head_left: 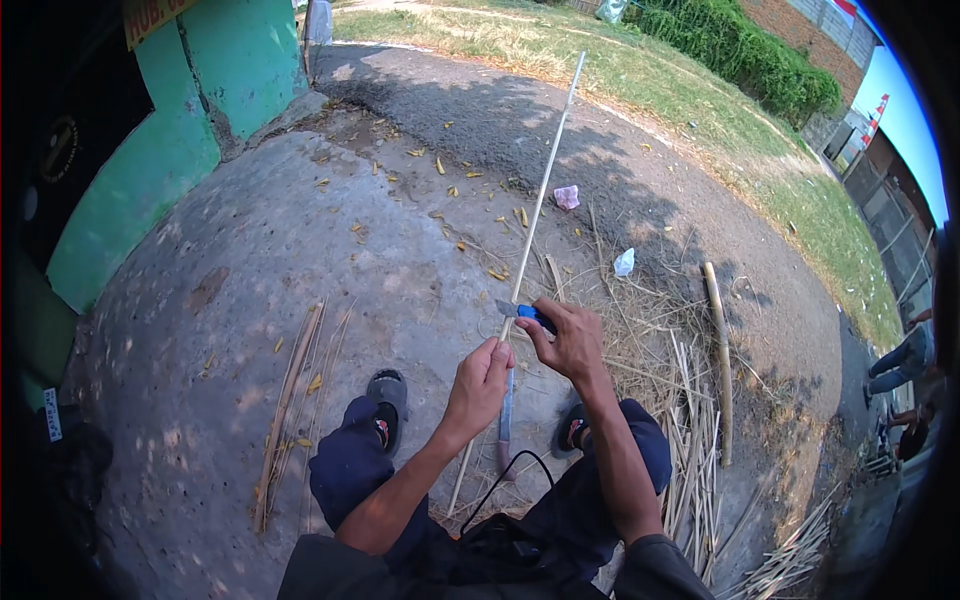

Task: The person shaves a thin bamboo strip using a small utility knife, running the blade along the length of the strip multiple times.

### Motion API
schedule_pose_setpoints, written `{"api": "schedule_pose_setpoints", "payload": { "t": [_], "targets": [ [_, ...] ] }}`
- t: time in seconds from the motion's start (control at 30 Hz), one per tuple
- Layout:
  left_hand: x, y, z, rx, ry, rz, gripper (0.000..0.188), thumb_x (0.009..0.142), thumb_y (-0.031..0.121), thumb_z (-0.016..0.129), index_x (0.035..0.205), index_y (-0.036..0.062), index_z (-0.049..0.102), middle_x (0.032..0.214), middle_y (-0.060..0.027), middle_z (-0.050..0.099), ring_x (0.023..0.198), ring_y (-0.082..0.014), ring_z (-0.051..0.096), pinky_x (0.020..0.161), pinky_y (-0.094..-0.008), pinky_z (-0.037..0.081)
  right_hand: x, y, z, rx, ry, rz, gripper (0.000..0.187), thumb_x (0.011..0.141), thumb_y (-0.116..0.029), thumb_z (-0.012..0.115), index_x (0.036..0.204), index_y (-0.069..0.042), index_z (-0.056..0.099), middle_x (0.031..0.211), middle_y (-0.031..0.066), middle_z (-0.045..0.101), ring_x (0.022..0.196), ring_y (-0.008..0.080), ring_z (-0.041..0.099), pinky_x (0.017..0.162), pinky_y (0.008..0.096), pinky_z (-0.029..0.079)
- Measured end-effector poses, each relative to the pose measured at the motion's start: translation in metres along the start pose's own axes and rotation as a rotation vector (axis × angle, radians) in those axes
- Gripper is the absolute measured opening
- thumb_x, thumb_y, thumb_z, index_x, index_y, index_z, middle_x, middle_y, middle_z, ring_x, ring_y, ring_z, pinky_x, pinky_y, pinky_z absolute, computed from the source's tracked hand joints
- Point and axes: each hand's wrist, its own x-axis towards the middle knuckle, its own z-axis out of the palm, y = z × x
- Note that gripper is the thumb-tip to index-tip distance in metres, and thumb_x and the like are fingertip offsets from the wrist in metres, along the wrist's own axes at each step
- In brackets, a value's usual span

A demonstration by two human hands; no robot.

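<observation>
A long, pale bamboo strip [545, 185] runs from between my legs out over the ground ahead. My left hand [482, 385] is closed round it, knuckles up. Just beyond, my right hand [570, 342] grips a blue utility knife [533, 318]. Its short blade points left and lies across the strip, close above my left fist; I cannot tell how deep it bites. Below my hands, between my feet, a long-bladed knife [507, 410] lies on the ground with its brown handle toward me, partly hidden by my left hand.
Split bamboo strips [690, 440] lie heaped at my right, beside a thick bamboo pole [718, 360]. Several thin strips [290, 415] lie at my left. Crumpled wrappers [624, 263] and yellow leaves dot the ground. A green wall [130, 210] stands left; a person [900, 365] is far right.
</observation>
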Motion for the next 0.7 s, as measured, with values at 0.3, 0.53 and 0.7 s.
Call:
{"api": "schedule_pose_setpoints", "payload": {
  "t": [0.3,0.53,0.7],
  "targets": [
    [-0.014,-0.002,-0.016,-0.022,-0.117,0.007,0.032,0.116,0.031,0.045,0.095,0.0082,0.052,0.060,0.0093,0.030,0.047,-0.0017,0.031,0.042,-0.0237,0.025,0.018,0.106,-0.070,0.538,0.370,0.497,0.054,0.108,-0.051,0.054,0.096,0.000,0.067,0.072,0.0051,0.055,0.066,0.0169,0.046,0.063,0.0351,0.040],
    [0.003,0.017,-0.016,-0.292,-0.063,-0.214,0.033,0.117,0.035,0.043,0.098,0.0099,0.052,0.063,0.0081,0.033,0.045,-0.0014,0.028,0.039,-0.0235,0.022,0.000,0.010,-0.045,0.130,-0.033,0.351,0.043,0.101,-0.042,0.069,0.115,-0.002,0.063,0.078,0.0187,0.067,0.069,0.0318,0.068,0.066,0.0440,0.050],
    [0.007,0.018,-0.013,-0.250,-0.091,-0.182,0.031,0.117,0.035,0.043,0.104,0.0091,0.054,0.063,0.0081,0.032,0.045,-0.0017,0.028,0.040,-0.0234,0.022,-0.006,0.005,-0.026,0.063,-0.138,0.267,0.040,0.101,-0.042,0.069,0.113,-0.005,0.064,0.082,0.0197,0.070,0.074,0.0384,0.070,0.068,0.0471,0.052]
  ]
}}
